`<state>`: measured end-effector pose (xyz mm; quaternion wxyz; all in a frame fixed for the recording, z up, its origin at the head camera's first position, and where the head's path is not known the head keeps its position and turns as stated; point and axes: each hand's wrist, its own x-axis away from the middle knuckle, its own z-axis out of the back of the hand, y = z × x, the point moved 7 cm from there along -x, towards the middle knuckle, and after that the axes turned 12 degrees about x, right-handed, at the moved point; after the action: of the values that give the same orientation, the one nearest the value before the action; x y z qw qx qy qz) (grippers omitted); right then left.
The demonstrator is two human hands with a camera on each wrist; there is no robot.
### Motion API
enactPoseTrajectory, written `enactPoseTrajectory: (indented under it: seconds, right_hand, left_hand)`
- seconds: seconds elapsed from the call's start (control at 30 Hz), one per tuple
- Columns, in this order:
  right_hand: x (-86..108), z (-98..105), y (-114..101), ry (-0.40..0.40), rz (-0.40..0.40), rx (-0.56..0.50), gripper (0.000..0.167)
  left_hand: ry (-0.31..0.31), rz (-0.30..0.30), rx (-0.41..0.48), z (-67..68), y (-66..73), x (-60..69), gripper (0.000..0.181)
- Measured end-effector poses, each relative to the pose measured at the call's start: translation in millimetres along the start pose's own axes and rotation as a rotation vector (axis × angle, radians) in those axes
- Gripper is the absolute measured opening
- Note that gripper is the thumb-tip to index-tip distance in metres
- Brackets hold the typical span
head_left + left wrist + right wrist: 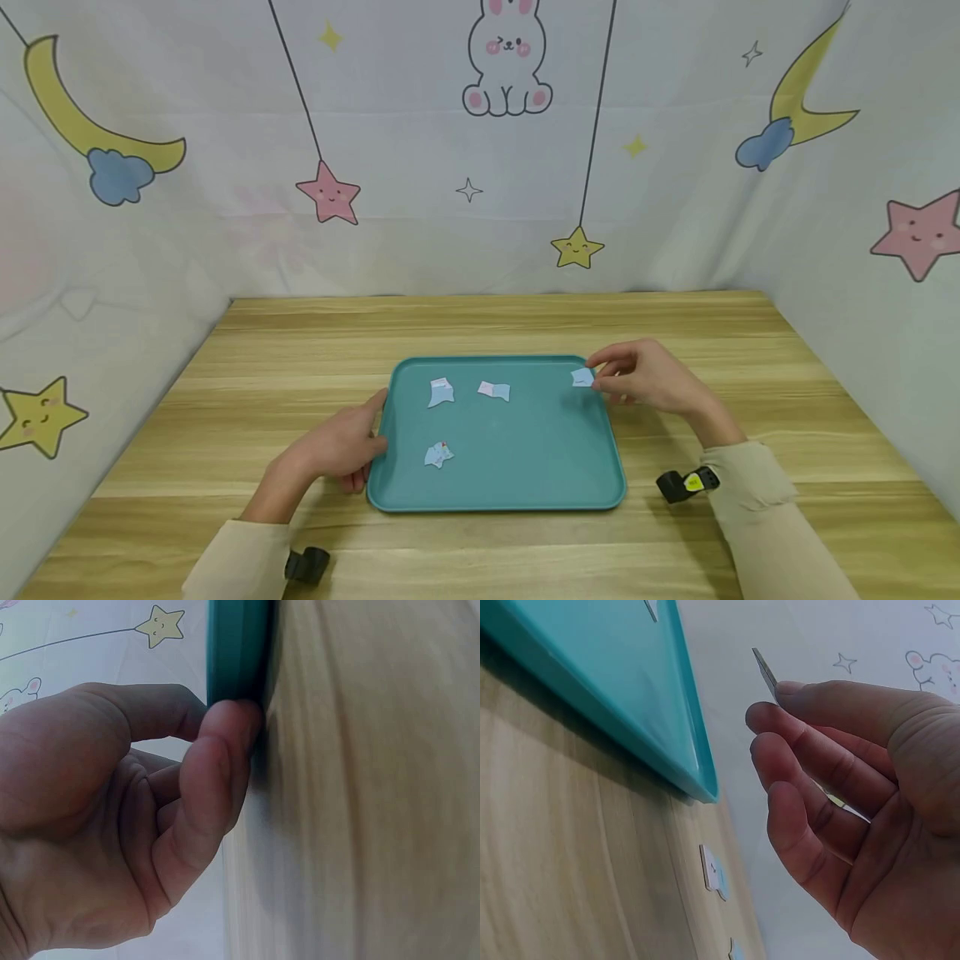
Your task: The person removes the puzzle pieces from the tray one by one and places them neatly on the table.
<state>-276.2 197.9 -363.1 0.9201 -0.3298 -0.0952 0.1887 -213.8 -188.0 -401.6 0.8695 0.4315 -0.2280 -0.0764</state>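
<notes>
My right hand (660,379) (855,780) pinches a small light-blue flat piece (582,377) (765,675) between thumb and forefinger, raised near the tray's back right corner. The right wrist view shows it almost edge-on. My left hand (341,446) (135,802) grips the left edge of the teal tray (510,507) (238,645), with fingertips against its side. Inside the tray lie a blue piece with a pale pink top (441,393), a pink-and-blue piece (500,391), and, nearer the front, a blue patterned piece with a red spot (438,454).
The tray lies on a wood-grain table (495,546). Beyond its corner, the right wrist view shows a pale piece (709,868) and part of another (736,950) on the table. A white cloth (420,150) printed with stars, moons and a rabbit hangs behind and at both sides.
</notes>
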Motion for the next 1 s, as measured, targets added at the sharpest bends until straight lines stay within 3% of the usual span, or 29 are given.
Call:
enactPoseTrajectory:
  seconds: [1.0]
  right_hand:
    - [8.6, 22.8, 35.3, 0.06, -0.06, -0.001, 0.038]
  left_hand:
    - [0.005, 0.009, 0.002, -0.1, -1.5, -1.2, 0.081]
